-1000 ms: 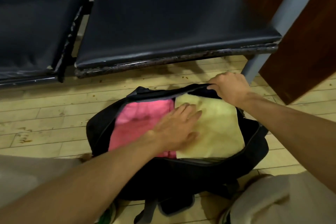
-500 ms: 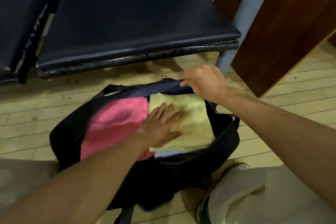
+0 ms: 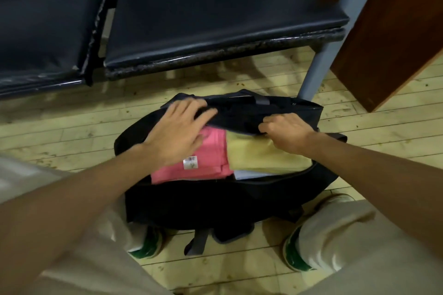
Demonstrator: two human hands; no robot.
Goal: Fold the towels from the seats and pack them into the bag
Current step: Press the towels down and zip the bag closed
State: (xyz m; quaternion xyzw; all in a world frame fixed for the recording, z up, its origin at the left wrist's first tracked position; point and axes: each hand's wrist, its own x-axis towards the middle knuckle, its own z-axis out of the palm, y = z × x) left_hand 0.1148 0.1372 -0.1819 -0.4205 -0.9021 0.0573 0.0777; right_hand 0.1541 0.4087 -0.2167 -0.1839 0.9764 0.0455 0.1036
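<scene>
Now right hand grips bag flap above towels.

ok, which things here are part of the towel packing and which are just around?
In the job:
- bag
- pink towel
- yellow towel
- left hand, reaching to the bag flap
- right hand, gripping the flap
- seats, bare

Just around:
- wooden panel
- grey post

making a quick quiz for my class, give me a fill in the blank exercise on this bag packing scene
1. Beside the pink towel in the bag lies a ____ towel.
2. The right hand grips the bag's dark ____.
3. The bag stands on the wooden ____.
4. Both seats are ____ in colour.

Missing words: yellow; flap; floor; black
</scene>
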